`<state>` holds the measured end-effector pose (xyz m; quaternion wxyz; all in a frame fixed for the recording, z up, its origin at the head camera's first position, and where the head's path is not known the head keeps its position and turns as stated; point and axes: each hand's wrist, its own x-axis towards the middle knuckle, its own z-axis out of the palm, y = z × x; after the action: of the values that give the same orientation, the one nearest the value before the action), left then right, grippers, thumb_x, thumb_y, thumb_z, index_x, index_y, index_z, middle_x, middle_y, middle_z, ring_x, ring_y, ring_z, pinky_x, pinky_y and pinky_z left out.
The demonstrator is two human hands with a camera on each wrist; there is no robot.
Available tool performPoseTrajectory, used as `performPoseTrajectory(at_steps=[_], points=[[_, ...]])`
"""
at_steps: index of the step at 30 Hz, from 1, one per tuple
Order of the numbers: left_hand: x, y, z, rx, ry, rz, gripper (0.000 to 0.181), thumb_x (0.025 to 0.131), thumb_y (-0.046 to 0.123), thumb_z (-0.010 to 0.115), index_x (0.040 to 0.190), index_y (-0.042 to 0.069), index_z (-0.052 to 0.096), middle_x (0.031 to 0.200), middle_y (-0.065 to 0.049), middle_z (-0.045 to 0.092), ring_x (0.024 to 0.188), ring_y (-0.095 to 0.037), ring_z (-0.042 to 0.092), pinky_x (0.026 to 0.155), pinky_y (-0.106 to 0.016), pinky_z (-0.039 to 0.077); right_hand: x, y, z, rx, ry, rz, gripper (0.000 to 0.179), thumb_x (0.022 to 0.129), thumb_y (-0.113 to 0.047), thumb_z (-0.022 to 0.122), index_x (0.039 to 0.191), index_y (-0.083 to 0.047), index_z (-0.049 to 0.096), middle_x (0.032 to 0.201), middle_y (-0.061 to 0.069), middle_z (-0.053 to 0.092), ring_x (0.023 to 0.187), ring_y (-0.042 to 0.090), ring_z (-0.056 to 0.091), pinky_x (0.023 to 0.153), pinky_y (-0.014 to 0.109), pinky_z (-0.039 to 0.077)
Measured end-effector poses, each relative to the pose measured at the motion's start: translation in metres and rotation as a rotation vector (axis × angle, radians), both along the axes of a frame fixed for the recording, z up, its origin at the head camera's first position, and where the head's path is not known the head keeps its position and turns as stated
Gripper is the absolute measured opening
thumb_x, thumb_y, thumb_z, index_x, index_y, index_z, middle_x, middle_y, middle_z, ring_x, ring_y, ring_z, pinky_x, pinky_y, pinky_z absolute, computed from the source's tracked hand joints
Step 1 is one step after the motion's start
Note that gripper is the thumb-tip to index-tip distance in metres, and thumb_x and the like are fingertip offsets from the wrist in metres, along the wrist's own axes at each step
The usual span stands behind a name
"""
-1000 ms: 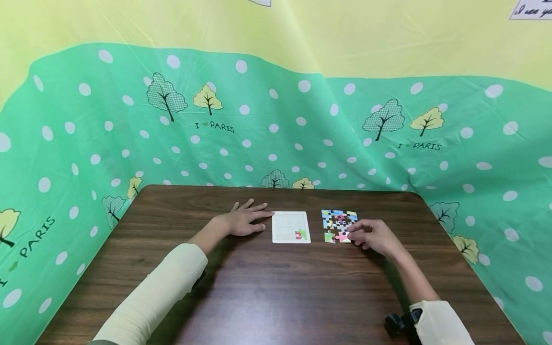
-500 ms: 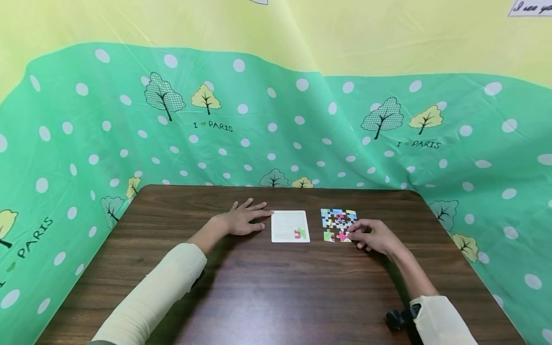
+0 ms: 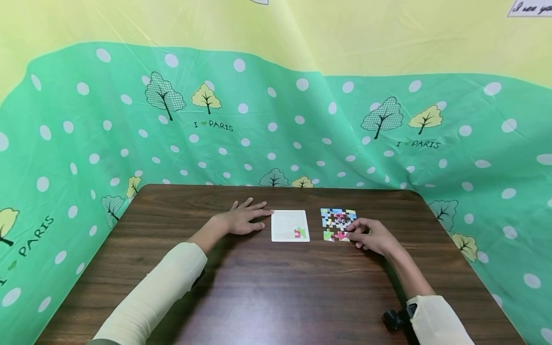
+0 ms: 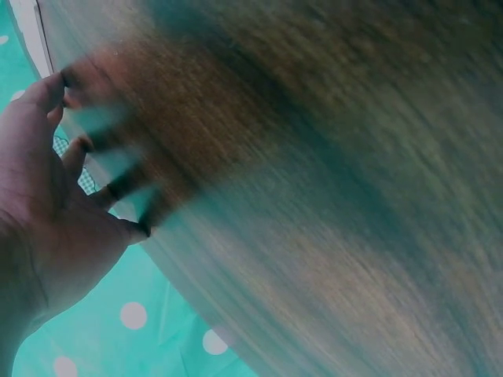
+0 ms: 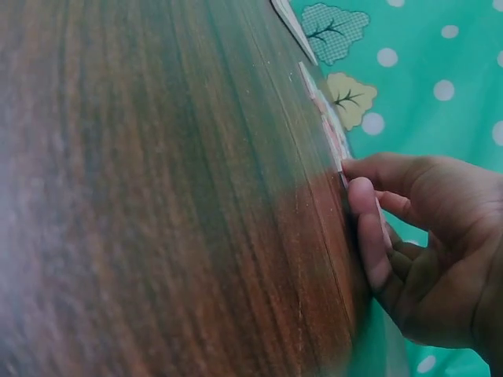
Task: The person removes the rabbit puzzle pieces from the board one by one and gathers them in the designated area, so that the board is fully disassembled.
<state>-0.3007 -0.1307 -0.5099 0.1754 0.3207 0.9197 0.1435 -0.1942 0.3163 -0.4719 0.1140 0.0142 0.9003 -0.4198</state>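
Note:
A white puzzle tray [image 3: 284, 223] lies flat on the table, with a small pink and green section of puzzle [image 3: 299, 232] in its lower right corner. My left hand [image 3: 242, 221] rests on the table with fingers spread, its index fingertip at the tray's upper left edge. Right of the tray, colourful jigsaw pieces [image 3: 334, 218] lie in a loose rectangle. At their lower right corner my right hand [image 3: 374, 237] pinches a pink puzzle piece [image 3: 340, 235] between thumb and fingers, partly hidden by them. In the right wrist view, the pieces show only as thin edges beside the fingertips.
The brown wooden table [image 3: 276, 292] extends in front of and around the tray. Behind it hangs a green and yellow curtain [image 3: 258, 120] with trees and white dots. A black wrist device [image 3: 394, 320] sits at the right cuff.
My right hand has edged slightly left over the lower pieces, and less of the pink piece shows beside its fingertips. The left hand and the tray have stayed in place.

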Motion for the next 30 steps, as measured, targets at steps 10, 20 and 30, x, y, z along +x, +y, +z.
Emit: performPoseTrajectory(at_steps=[10,20,30], points=[[0.008,0.003,0.015,0.022,-0.036,0.013,0.06,0.117,0.06,0.049,0.175,0.052,0.036,0.192,0.006,0.015,0.178,-0.047,0.0,0.137,-0.081,-0.004,0.002,-0.001,0.003,-0.029,-0.01,-0.029,0.031,0.109,-0.022,0.078,0.129,0.001,0.073,0.1,0.008,0.072,0.079,0.018,0.074,0.067,0.032,0.062],[0.003,0.002,0.004,0.019,-0.007,0.013,0.059,0.117,0.06,0.049,0.174,0.051,0.038,0.192,0.007,0.017,0.179,-0.046,0.002,0.137,-0.082,-0.001,0.006,-0.018,0.005,-0.13,0.024,-0.075,0.038,0.108,-0.022,0.078,0.134,0.005,0.069,0.1,0.009,0.08,0.069,0.016,0.077,0.061,0.035,0.065],[0.015,0.005,0.018,0.046,0.001,0.028,0.057,0.117,0.053,0.054,0.173,0.045,0.045,0.191,0.002,0.024,0.176,-0.053,0.008,0.134,-0.085,0.002,0.004,-0.057,0.011,-0.14,0.041,0.017,0.035,0.103,-0.023,0.084,0.125,0.001,0.073,0.091,0.009,0.074,0.065,0.017,0.076,0.058,0.035,0.063]])
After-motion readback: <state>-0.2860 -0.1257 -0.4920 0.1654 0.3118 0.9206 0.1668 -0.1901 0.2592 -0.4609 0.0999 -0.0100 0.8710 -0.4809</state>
